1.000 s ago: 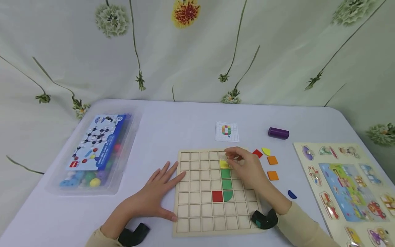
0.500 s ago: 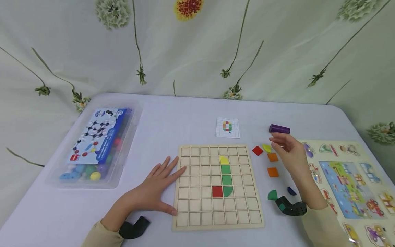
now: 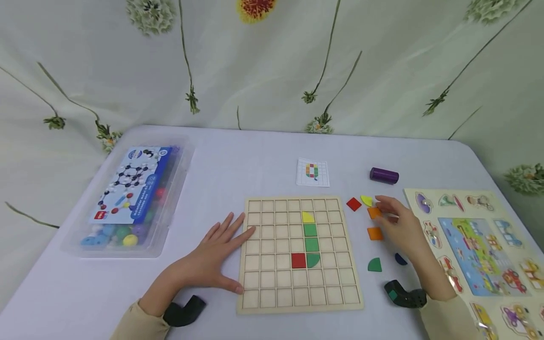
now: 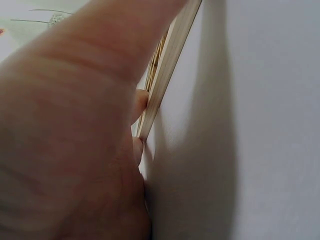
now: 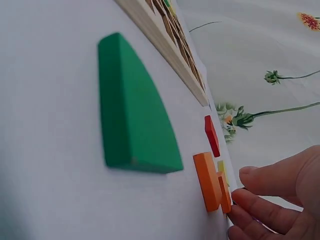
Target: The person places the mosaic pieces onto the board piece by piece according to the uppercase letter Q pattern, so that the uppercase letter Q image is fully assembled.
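My left hand (image 3: 212, 264) lies with fingers spread over the left edge of a wooden grid board (image 3: 263, 302), the thumb at its lower left side. On the board sit a yellow tile (image 3: 308, 217), green square tiles (image 3: 310, 230), a rounded green tile (image 3: 313, 260) and a red tile (image 3: 299, 260). My right hand (image 3: 401, 226) is at the upper orange square tile (image 3: 373, 213), fingertips at its right edge. In the right wrist view the thumb and fingers are apart beside the orange tiles (image 5: 207, 180); a firm grip does not show.
Nearby lie a red tile (image 3: 353, 204), yellow tile (image 3: 366, 200), second orange tile (image 3: 375, 233), green quarter-round (image 3: 374, 265) and blue piece (image 3: 400, 259). A pattern card (image 3: 312, 173) and purple cylinder (image 3: 384, 175) lie behind; a plastic box (image 3: 170, 226) left, a picture puzzle (image 3: 433, 212) right.
My right hand has left the board's top, swung right to the loose tiles, then lowered to the upper orange tile. The left hand stays at the board's edge.
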Tool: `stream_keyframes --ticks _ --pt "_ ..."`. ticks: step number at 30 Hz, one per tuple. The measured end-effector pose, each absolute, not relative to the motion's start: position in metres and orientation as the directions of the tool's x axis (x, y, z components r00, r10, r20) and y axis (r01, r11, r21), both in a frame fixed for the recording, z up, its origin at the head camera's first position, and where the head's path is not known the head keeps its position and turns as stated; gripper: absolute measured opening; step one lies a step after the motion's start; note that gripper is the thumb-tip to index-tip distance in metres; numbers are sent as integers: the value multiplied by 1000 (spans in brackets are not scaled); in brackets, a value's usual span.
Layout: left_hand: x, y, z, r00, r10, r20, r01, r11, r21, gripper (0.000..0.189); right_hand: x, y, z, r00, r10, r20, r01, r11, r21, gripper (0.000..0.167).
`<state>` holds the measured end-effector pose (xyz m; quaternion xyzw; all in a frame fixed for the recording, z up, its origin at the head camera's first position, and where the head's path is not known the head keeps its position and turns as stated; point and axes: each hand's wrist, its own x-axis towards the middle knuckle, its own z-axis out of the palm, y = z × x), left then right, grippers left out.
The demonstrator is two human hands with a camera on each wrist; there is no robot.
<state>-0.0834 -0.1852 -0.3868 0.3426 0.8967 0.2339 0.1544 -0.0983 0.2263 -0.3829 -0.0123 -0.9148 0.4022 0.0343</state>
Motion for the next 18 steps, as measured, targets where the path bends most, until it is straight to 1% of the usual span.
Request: stream_keyframes --ticks 4,7,13,18 --pt "-82 -187 -389 -720 685 -107 543 654 527 115 -105 221 -385 -996 39 78 -31 674 -738 47" --pt "-80 -188 -391 -720 685 -114 539 654 531 115 -110 216 -385 -996 8 92 -62 682 -729 48" --pt "-80 -188 -391 -718 687 -110 540 651 534 115 -123 203 -385 -981 -37 190 -161 701 -694 45" --pt "-83 -188 -390 -713 692 -115 545 649 530 115 -127 195 -385 -982 -31 186 -150 725 -672 44"
